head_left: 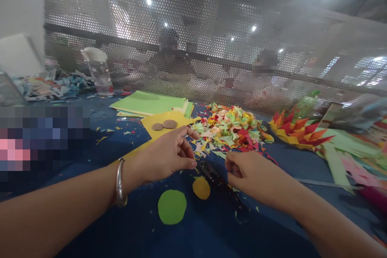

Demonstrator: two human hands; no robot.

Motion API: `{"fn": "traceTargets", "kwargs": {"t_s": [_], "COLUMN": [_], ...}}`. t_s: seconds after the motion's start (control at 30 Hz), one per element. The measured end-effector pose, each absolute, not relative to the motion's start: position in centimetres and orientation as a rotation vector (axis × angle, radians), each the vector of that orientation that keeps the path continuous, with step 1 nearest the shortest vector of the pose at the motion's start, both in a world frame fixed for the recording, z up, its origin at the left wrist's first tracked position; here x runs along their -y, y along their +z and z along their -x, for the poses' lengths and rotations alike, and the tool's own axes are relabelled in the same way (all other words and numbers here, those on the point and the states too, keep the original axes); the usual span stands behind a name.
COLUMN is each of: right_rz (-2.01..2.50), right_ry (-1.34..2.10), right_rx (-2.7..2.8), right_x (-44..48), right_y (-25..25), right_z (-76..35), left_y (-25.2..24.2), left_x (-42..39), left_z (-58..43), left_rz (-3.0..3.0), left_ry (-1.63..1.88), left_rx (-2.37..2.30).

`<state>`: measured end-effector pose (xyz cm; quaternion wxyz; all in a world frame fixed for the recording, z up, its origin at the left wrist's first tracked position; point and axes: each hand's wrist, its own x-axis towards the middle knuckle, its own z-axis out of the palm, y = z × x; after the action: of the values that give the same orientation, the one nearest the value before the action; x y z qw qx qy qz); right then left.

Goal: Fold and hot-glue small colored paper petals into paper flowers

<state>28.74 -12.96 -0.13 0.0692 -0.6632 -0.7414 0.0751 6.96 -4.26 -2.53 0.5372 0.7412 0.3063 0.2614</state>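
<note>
My left hand (167, 153), with a silver bangle at the wrist, hovers over the table with thumb and index finger apart and nothing between them. My right hand (254, 173) has its fingers curled in; their inner side is hidden. Between and below the hands lie dark scissors (216, 179), partly in shadow. Closer to me are a green paper disc (172, 207) and a smaller orange-yellow paper disc (201, 188). Beyond my left hand, two brown ribbed oval pieces (165, 125) rest on a yellow paper sheet (151, 121).
A heap of colourful paper scraps (232, 125) lies past my hands. Green sheets (148, 102) are stacked at the back. An orange, red and yellow pointed paper piece (298, 131) sits right. A lidded cup (98, 72) stands back left. Behind a perforated metal screen (211, 48) are two people.
</note>
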Motion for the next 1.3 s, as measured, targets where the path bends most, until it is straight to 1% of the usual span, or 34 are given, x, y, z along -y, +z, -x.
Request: {"fn": "traceTargets", "kwargs": {"t_s": [0.17, 0.4, 0.6, 0.87, 1.07, 1.2, 1.3], "right_rz": [2.024, 2.062, 1.96, 1.808, 1.769, 1.769, 1.742], "right_ry": [0.165, 0.093, 0.168, 0.252, 0.247, 0.229, 0.211], "right_rx": [2.285, 2.267, 2.266, 2.331, 2.356, 2.352, 2.342], "right_x": [12.9, 12.9, 13.0, 13.3, 13.4, 13.3, 13.3], "right_y": [-0.3, 0.3, 0.5, 0.3, 0.1, -0.1, 0.0], "right_z": [-28.7, -27.9, -27.6, -27.4, -27.2, -27.5, -27.6], "left_y": [-3.0, -2.1, -1.5, -0.4, 0.7, 0.9, 0.9], "left_x": [4.3, 4.5, 7.1, 6.7, 7.3, 7.2, 6.6], "left_z": [-6.7, -6.5, -7.5, -5.9, -4.8, -5.0, -5.3], "left_rz": [-1.919, -2.304, -2.556, -2.644, -2.603, -2.574, -2.43], "left_ry": [0.502, 0.579, 0.375, 0.321, -0.029, -0.073, -0.071], "left_rx": [-0.778, -0.867, -0.904, -0.933, -0.902, -0.813, -0.745]}}
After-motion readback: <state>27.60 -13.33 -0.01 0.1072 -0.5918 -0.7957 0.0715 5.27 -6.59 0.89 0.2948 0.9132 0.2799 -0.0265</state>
